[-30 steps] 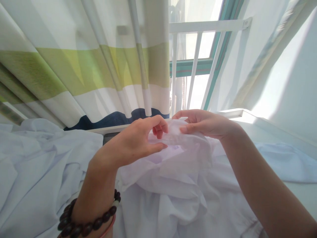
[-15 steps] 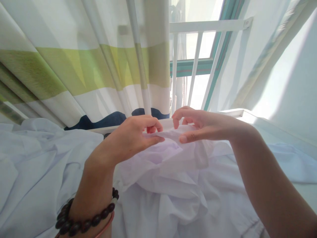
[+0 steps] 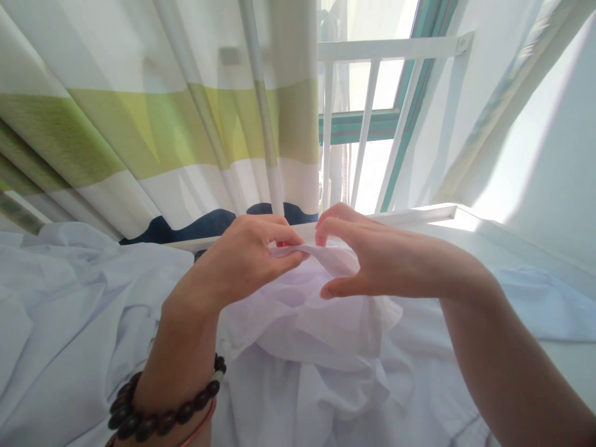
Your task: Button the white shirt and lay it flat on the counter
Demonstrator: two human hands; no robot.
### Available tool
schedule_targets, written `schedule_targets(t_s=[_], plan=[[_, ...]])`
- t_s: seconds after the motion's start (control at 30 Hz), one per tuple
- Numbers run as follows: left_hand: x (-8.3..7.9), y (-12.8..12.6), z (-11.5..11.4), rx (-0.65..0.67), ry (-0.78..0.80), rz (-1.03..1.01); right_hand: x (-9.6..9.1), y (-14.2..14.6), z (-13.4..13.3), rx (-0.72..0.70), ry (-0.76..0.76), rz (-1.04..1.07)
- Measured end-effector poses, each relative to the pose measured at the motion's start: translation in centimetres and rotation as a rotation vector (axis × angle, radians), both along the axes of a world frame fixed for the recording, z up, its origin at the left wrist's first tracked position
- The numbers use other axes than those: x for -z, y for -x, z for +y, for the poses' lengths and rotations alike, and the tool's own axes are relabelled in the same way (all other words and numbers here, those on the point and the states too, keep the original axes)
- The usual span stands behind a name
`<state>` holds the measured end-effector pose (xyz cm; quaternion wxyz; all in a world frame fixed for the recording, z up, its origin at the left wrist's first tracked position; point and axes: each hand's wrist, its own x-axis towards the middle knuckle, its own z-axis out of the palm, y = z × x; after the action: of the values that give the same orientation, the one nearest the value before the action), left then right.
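Observation:
My left hand (image 3: 249, 257) pinches the edge of a thin white cloth (image 3: 321, 320) between thumb and curled fingers. A beaded bracelet (image 3: 165, 422) circles that wrist. Just to the right, my right hand (image 3: 361, 251) has its thumb spread wide from the bent fingers, and the cloth's upper edge passes through the gap behind it. Whether the right fingertips touch the cloth I cannot tell. From both hands the cloth hangs down in loose folds over white bedding (image 3: 335, 397), and where one ends and the other begins is hard to make out.
More crumpled white fabric (image 3: 56, 310) lies at the left. Behind my hands runs a white bed edge (image 3: 419, 215). A white and green curtain (image 3: 186, 124) hangs beyond it, next to a white railing (image 3: 395, 48) before a green-framed window (image 3: 358, 127). A wall (image 3: 554, 155) rises at the right.
My right hand has moved slightly left, and its thumb has dropped away from the fingers, widening the gap. The left hand keeps its pinch almost in place.

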<state>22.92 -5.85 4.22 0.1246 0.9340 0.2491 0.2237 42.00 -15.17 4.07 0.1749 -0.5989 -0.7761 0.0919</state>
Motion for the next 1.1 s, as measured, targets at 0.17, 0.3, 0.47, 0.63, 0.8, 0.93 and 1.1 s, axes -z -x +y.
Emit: schedule_targets(t_s=[0.17,0.3,0.47,0.63,0.8,0.93,1.1], plan=[[0.4,0.2,0.6,-0.074,-0.071,0.067,0.0,-0.2,0.0,0.067,-0.068,-0.057],[1.0,0.5,1.5,-0.151,-0.076,0.158,-0.2,-1.2,0.0,0.135,-0.077,-0.088],[1.4,0.9,2.2,-0.177,-0.029,0.209,-0.2,-1.9,-0.1,0.144,0.037,-0.139],[1.5,-0.1,1.6,-0.071,0.006,0.118,-0.4,-2.0,0.0,0.111,0.041,-0.126],[2.0,-1.7,0.6,0.048,-0.021,-0.007,-0.3,-2.4,0.1,0.112,0.043,-0.096],[2.3,-1.9,0.7,0.033,-0.075,0.005,-0.2,-2.9,0.1,0.117,0.044,-0.031],[2.4,-2.0,1.0,0.026,-0.149,0.043,-0.3,-3.6,-0.3,0.212,0.112,-0.033]])
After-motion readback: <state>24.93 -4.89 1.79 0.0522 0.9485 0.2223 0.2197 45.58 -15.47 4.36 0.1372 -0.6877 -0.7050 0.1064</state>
